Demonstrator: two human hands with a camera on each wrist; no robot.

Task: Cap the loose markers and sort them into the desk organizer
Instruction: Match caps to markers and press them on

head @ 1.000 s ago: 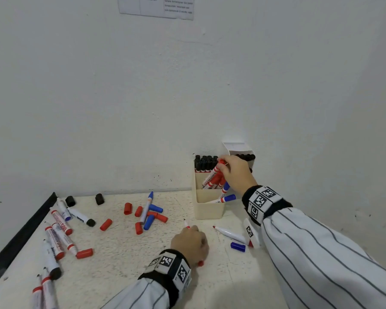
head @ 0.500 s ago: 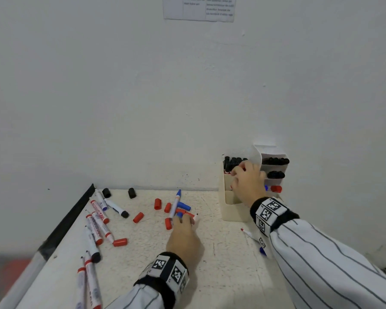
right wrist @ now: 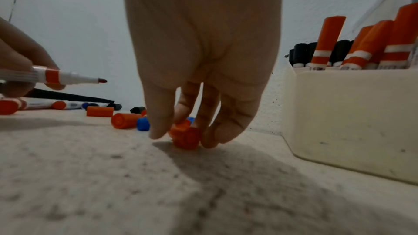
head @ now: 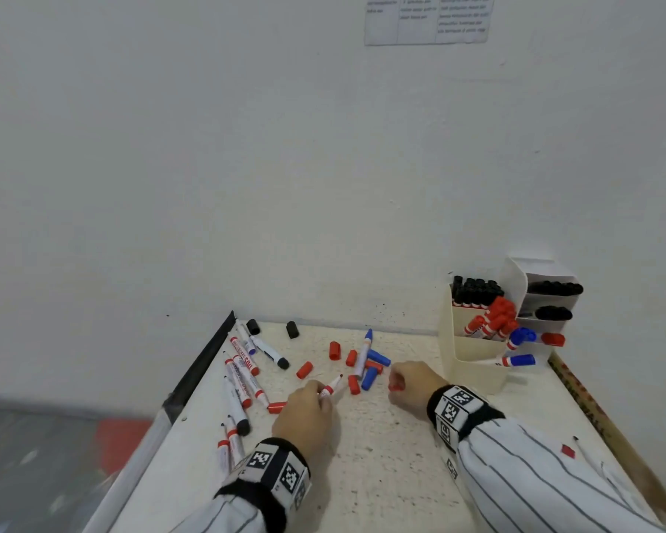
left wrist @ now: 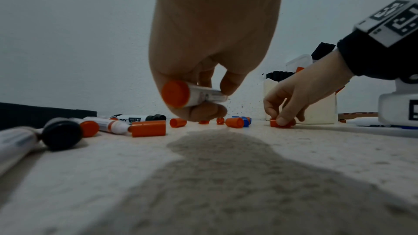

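Observation:
My left hand [head: 311, 402] grips an uncapped red marker [head: 331, 385], tip pointing up and right; the left wrist view shows its red butt end [left wrist: 176, 94] between my fingers [left wrist: 228, 85]. My right hand [head: 400, 382] pinches a red cap [head: 396, 386] that rests on the table, seen between thumb and fingers as the cap [right wrist: 186, 138] in the right wrist view. The cream desk organizer [head: 473, 373] stands at the back right with black, red and blue capped markers in it.
Several loose red and blue caps [head: 352, 384] and an uncapped blue marker [head: 363, 353] lie between my hands and the wall. More markers [head: 243, 371] lie along the table's left edge, with two black caps [head: 292, 329] behind. A ruler [head: 577, 394] lies at the right edge.
My right hand left the organizer and came down to the table onto a red cap. My left hand lifted the uncapped red marker. The view swung left.

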